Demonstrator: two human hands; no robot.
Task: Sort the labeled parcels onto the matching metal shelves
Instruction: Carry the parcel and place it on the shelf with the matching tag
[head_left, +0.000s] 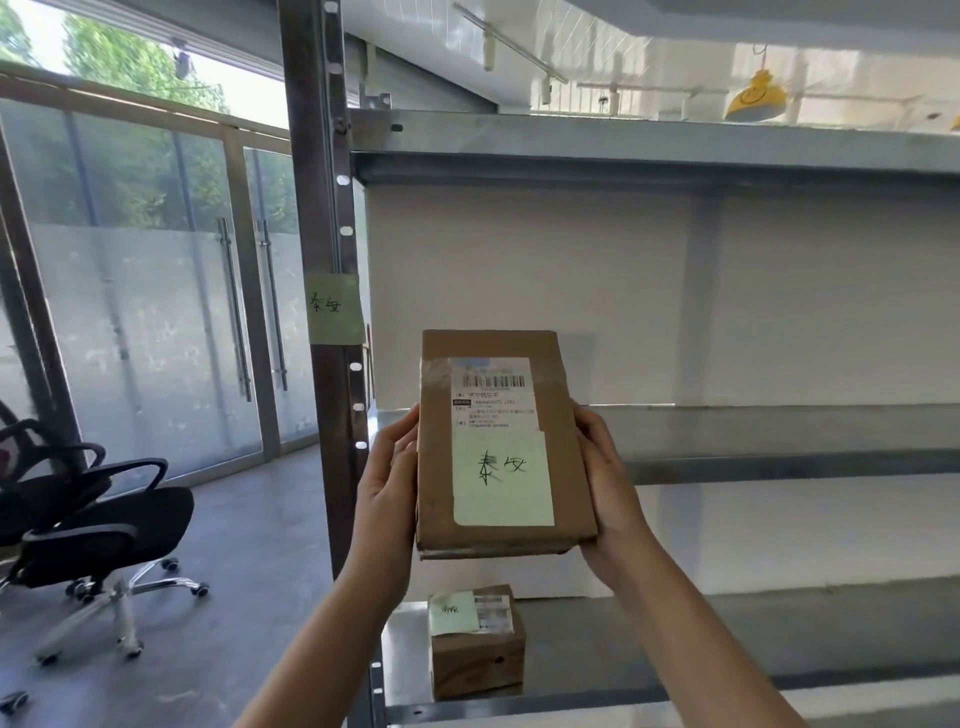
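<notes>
Parcel (501, 441) between the hands: matt brown cardboard, glossy tape, white printed paper label (493, 392) and pale green paper note (501, 478). Shelves (779, 431) beyond the hands: smooth, dull grey sheet metal. Upright post (322, 208) left of the left hand (387, 483): dark, perforated metal.

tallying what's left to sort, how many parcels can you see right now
2. One flat parcel is held up between the left hand and right hand; a smaller parcel sits on the lower shelf. Others may lie out of frame.

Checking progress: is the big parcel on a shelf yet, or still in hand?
In hand: the left hand and right hand hold the parcel off the shelf.
</notes>
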